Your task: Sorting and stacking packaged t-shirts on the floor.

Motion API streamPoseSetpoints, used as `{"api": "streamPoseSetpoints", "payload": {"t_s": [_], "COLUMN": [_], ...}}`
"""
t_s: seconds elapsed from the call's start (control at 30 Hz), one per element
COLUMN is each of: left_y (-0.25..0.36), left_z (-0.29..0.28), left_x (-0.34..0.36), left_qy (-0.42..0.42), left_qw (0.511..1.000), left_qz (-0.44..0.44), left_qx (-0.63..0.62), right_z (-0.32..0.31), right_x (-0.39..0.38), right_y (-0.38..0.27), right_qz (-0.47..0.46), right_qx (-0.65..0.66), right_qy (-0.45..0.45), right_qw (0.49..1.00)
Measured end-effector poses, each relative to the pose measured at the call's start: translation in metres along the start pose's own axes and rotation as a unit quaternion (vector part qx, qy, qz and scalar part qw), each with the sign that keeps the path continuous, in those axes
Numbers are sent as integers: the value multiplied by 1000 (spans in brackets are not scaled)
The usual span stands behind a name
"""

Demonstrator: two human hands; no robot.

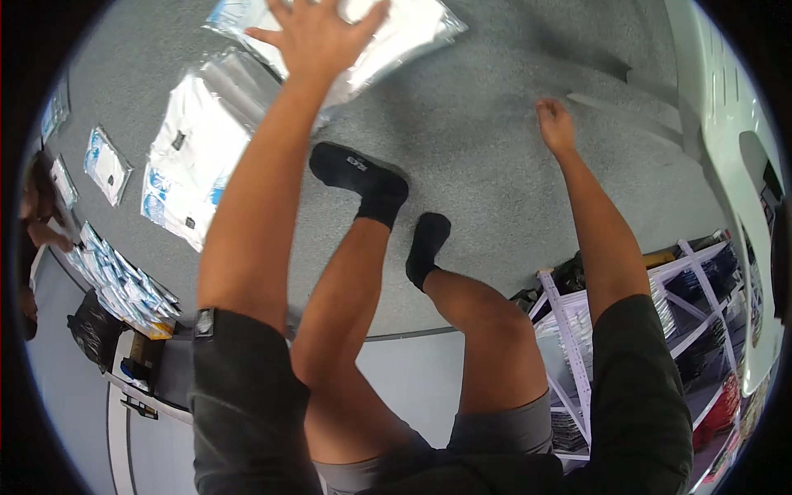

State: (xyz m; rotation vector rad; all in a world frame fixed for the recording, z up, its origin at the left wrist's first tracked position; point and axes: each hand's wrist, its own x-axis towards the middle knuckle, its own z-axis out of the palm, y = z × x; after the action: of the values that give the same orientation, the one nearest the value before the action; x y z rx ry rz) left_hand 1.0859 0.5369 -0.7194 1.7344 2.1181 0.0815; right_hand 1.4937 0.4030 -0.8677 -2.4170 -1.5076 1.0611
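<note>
My left hand (318, 33) is spread open, palm down, over a white garment in a clear plastic bag (396, 37) at the top of the head view. Beside it on the left lie more white folded garments in clear bags (194, 124), with blue printing and small dark labels. My right hand (557, 126) is off to the right above the floor, its fingers curled in and slightly blurred. Whether anything is between those fingers cannot be made out.
My feet in black socks (363, 177) rest on the grey floor (487, 165). Smaller packets (107, 165) and a heap of packets (124, 276) lie left, near another person (40, 206). A pale plastic chair (726, 107) and a lilac rack (565, 330) stand right.
</note>
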Motion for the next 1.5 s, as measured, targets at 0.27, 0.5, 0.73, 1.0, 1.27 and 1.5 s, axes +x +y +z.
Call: {"api": "streamPoseSetpoints", "payload": {"t_s": [0.27,0.5,0.73,1.0,1.27,1.5], "left_y": [-9,-55,-43,-67,-70,-55], "left_z": [28,46,41,19,39,104], "left_x": [5,11,0,-30,-134,-247], "left_qy": [74,129,196,297,356,340], "left_qw": [995,976,969,941,917,887], "left_qz": [38,153,149,81,81,-154], "left_qx": [61,90,-31,-143,-160,-272], "right_z": [25,47,39,42,49,58], "right_x": [82,112,101,104,107,105], "right_y": [5,-8,-9,-6,-4,9], "right_qz": [-301,-210,-224,-240,-241,-217], "right_qx": [-118,-213,-214,-230,-218,-198], "right_qy": [87,222,208,221,234,223], "right_qw": [942,928,928,917,916,930]}}
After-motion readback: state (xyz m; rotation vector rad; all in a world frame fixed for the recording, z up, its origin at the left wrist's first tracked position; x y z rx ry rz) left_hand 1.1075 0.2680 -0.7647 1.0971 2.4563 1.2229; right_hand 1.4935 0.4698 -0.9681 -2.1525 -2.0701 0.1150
